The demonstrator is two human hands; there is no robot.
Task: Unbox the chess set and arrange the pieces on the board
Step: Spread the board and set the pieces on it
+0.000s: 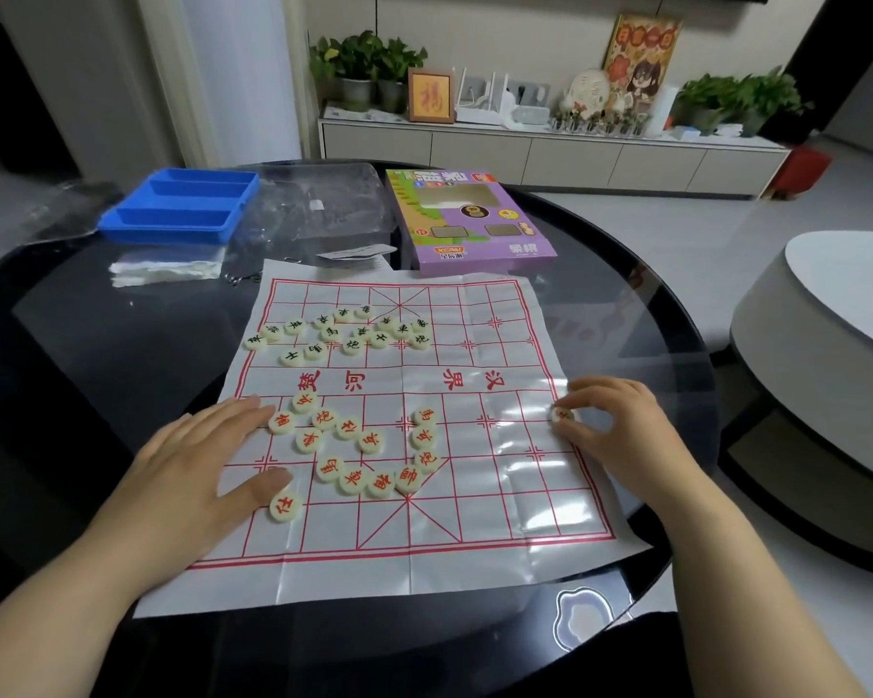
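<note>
A white paper chess board [454, 536] with red grid lines lies unfolded on the round table. Several cream discs with black characters [344, 330] cluster on its far half. Cream discs with red characters [369, 450] are scattered on the near half. My left hand [197, 466] rests flat and open on the board's left edge, its thumb next to one red disc [285, 507]. My right hand [621, 425] is at the board's right edge, fingertips pinching a red-marked disc [562, 414] that sits on the paper.
A purple game box [470, 219] lies beyond the board. A blue plastic tray [182, 206], clear plastic wrap [318, 204] and a folded white bag [167, 267] sit at the far left. The dark glass table's edge [676, 294] curves at right, beside a grey round seat [817, 395].
</note>
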